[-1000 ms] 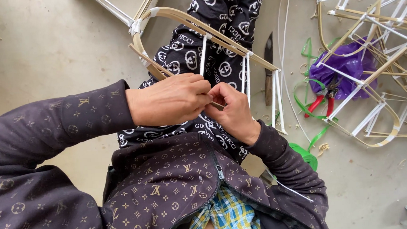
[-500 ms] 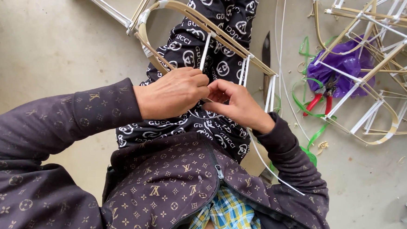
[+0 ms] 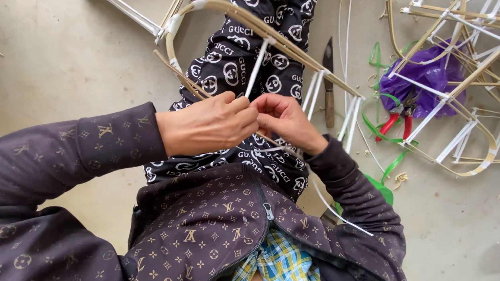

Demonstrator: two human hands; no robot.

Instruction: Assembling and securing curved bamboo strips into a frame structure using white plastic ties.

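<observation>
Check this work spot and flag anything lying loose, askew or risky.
A bare-bladed knife lies on the concrete floor just right of the person's leg, close beside the bamboo frame that both hands work on. Red-handled pliers lie among loose green strips and shavings. Nothing looks broken.

Jacket point(image 3: 198, 234): dark purple-brown, small tan flower and letter shapes all over
Trousers point(image 3: 256, 49): black, white ring marks
Shirt point(image 3: 279, 264): blue, yellow, white checks
Frame point(image 3: 267, 34) on lap: tan sticks, white strips
Bag point(image 3: 429, 80): purple
Pliers point(image 3: 397, 121): red handles
Ribbon point(image 3: 380, 131): green
Knife point(image 3: 328, 85): dark blade, brown handle
Floor point(image 3: 58, 70): grey
</observation>
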